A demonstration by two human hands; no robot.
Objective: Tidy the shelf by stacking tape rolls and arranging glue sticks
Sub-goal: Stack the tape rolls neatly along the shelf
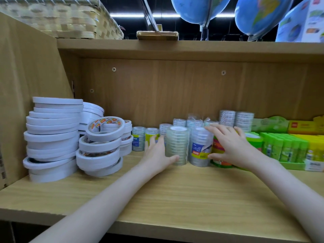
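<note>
Two wrapped towers of clear tape rolls stand side by side mid-shelf. My left hand (157, 153) grips the left tower (177, 144), thumb across its base. My right hand (231, 146) is curled around the right tower (201, 146), fingers over its top and thumb at its lower side. Tall stacks of white double-sided tape (50, 137) fill the left end, with a leaning pile of wider rolls (101, 146) beside them. Green glue sticks (287, 148) stand in a display box at the right.
More clear tape towers (235, 119) line the back wall, and small ones (138, 141) sit behind my left hand. A green tub (254, 141) sits under my right hand. Yellow and green packs (303, 127) lie far right. Globes (198, 7) and a woven basket (61, 16) stand on the shelf above.
</note>
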